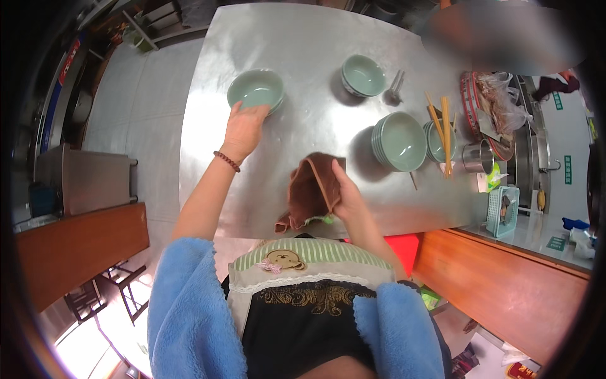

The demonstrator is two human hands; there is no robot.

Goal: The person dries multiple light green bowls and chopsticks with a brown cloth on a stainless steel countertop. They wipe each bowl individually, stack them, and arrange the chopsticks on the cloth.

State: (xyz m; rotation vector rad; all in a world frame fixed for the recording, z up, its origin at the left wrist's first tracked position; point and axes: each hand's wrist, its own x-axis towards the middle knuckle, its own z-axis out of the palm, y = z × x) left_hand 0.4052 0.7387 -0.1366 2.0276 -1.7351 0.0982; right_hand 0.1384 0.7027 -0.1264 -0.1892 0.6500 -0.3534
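Observation:
My left hand [245, 128] grips the near rim of a pale green bowl [258, 85] at the left of a stainless steel table [303, 42]. Another rim shows just under that bowl. A brown cloth [310, 189] hangs bunched in my right hand [349, 192], close to the table's front edge. To the right of the cloth stands a stack of pale green bowls [402, 142]. Farther back is another pale green bowl [363, 76], with metal spoons [395, 87] lying beside it.
Right of the stack are smaller bowls [434, 142] with wooden chopsticks [445, 132] across them, a steel cup [478, 157] and a plastic bag [502, 102]. A green plastic basket [503, 211] sits on the right counter. Something blurred covers the upper right. A wooden bench [85, 251] stands at left.

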